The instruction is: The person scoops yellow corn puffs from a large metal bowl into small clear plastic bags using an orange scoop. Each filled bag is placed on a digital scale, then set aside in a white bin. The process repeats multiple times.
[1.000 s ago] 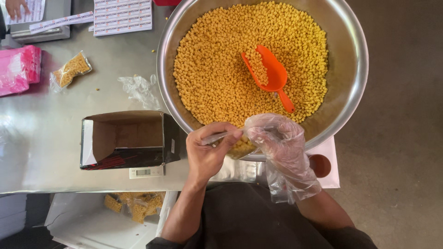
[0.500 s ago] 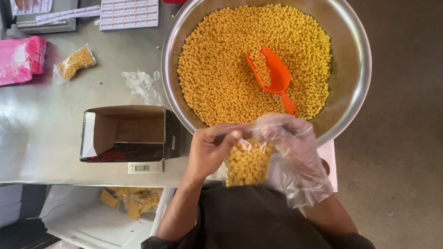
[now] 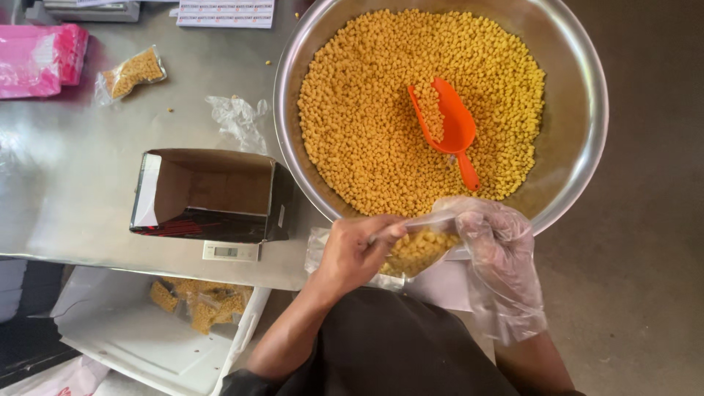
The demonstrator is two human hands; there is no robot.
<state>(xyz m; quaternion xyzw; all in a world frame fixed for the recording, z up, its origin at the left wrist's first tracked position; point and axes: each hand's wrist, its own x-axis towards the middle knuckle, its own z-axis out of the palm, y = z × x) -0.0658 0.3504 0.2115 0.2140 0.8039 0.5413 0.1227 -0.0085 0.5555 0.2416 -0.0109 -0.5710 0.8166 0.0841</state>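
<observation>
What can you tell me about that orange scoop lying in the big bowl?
The orange scoop looks like smooth plastic, with a wide open trough and a short narrow handle. It lies on the heap of small yellow pellets inside the large round metal bowl, right of the bowl's middle, its handle pointing toward the person and its mouth away. A few pellets sit in its trough. No hand touches it; the bare left hand and gloved right hand are at the bowl's near rim, holding a small clear bag of pellets.
</observation>
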